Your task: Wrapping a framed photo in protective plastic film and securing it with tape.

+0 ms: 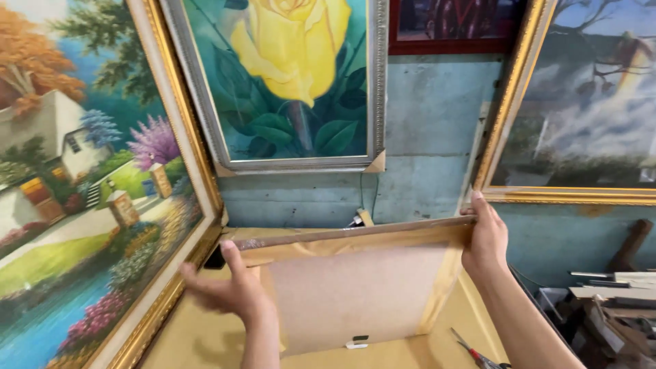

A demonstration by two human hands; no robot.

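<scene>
A framed picture stands on edge with its back towards me, a pale board (355, 294) bordered by tan paper tape. My right hand (486, 240) grips its upper right corner at the wooden top rail (355, 232). My left hand (229, 287) is blurred, fingers spread, and rests against the upper left part of the back near the taped edge. It holds nothing that I can see. The frame's foot sits on a tan work surface (191, 342).
A large gold-framed landscape painting (89, 191) leans at the left. A silver-framed yellow rose painting (294, 82) and another gold-framed painting (581, 109) hang on the blue wall. Red-handled scissors (475, 354) lie at lower right. Wooden offcuts (608, 287) are stacked at the far right.
</scene>
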